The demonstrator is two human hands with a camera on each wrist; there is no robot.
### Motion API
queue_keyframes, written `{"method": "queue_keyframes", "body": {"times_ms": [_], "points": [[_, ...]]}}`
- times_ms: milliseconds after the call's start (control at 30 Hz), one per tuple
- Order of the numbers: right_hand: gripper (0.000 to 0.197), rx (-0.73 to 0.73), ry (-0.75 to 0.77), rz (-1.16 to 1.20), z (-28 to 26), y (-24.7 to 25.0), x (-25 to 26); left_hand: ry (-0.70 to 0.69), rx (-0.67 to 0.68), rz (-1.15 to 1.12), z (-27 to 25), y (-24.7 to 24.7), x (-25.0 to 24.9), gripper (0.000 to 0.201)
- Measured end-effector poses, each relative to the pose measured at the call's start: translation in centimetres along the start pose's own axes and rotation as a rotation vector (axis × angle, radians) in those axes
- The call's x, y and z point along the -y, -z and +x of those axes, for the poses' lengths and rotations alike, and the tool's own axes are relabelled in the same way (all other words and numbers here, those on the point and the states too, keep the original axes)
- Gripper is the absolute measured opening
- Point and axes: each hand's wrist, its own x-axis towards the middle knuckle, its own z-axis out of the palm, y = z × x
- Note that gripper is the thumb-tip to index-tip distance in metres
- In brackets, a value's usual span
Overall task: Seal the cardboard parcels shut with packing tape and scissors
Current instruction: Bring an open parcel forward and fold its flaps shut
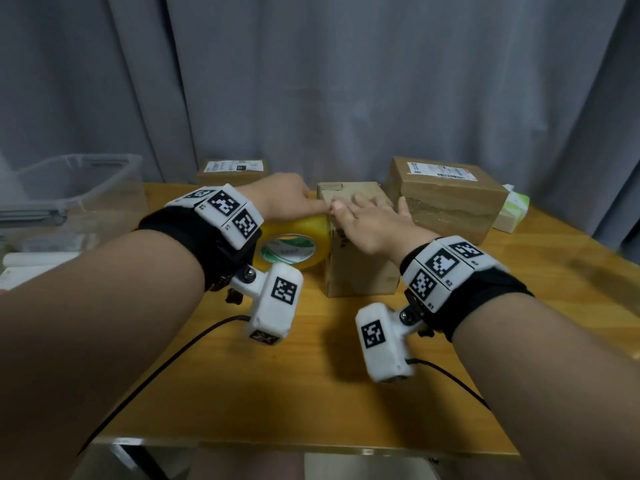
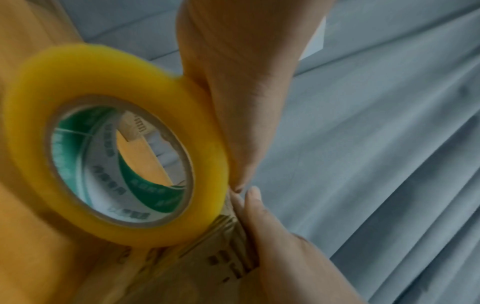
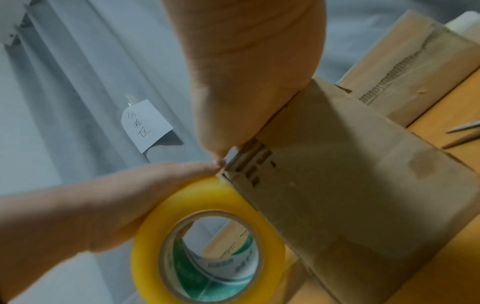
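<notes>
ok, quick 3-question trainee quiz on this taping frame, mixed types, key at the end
1. True or false: the tape roll sits against the left side of the small box.
2. Which hand lies flat on top of the small box? A) left hand B) right hand
3. Fill in: the left hand holds the ____.

Key: 1 true; 2 B; 3 tape roll

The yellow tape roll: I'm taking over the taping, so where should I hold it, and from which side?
Judging by its pose, grip the yellow tape roll across its outer band from the left, as the left hand does. It stands on edge against the small cardboard box, so its right side is blocked.
</notes>
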Motion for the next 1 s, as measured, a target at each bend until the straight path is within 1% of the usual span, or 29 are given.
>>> {"method": "queue_keyframes", "body": {"times_ms": [67, 100, 167, 267, 333, 433, 500, 567, 633, 700, 767, 833, 900, 1000], "points": [[0.054, 0.038, -0.042, -0.018, 0.2, 0.1, 0.1, -0.049, -0.123, -0.144, -0.5, -0.6, 1.2, 0.048], [0.053, 0.048, -0.049, -0.014, 0.4, 0.1, 0.1, -0.071, -0.172, -0.246, -0.9, -0.8, 1.9, 0.05], [0.053, 0.065, -0.046, 0.012, 0.6, 0.1, -0.2, -0.131, -0.201, -0.373, -2.1, -1.4, 3.4, 0.061], [0.054, 0.058, -0.039, 0.024, 0.8, 0.1, -0.5, -0.159, -0.188, -0.407, -3.7, -2.3, 5.1, 0.069], [0.054, 0.049, -0.032, 0.027, 0.8, 0.1, -0.7, -0.173, -0.213, -0.419, -4.1, -2.8, 5.4, 0.066], [0.054, 0.041, -0.029, 0.033, 1.0, 0.1, -1.0, -0.208, -0.277, -0.436, -4.0, -2.5, 4.3, 0.059], [0.053, 0.041, -0.027, 0.037, 1.1, 0.2, -1.2, -0.223, -0.293, -0.421, -3.7, -1.9, 3.6, 0.054], [0.053, 0.043, -0.022, 0.036, 1.1, 0.3, -1.3, -0.209, -0.247, -0.38, -3.7, -1.1, 3.5, 0.047], [0.053, 0.038, -0.016, 0.031, 1.2, 0.3, -1.4, -0.161, -0.14, -0.309, -4.0, -0.7, 3.7, 0.047], [0.052, 0.034, -0.002, 0.031, 1.3, 0.2, -1.5, -0.13, -0.041, -0.173, -4.3, -0.8, 3.8, 0.048], [0.051, 0.031, 0.022, 0.029, 1.4, 0.2, -1.7, -0.13, 0.016, -0.042, -4.5, -1.4, 3.8, 0.05], [0.05, 0.023, 0.045, 0.024, 1.5, 0.3, -2.0, -0.142, 0.023, 0.004, -4.3, -1.8, 3.6, 0.054], [0.049, 0.022, 0.069, 0.016, 1.6, 0.4, -2.5, -0.145, 0.021, -0.009, -4.1, -1.9, 3.3, 0.055], [0.048, 0.025, 0.1, -0.039, 1.5, 0.8, -2.9, -0.154, 0.011, 0.007, -3.9, -1.9, 2.6, 0.051]]}}
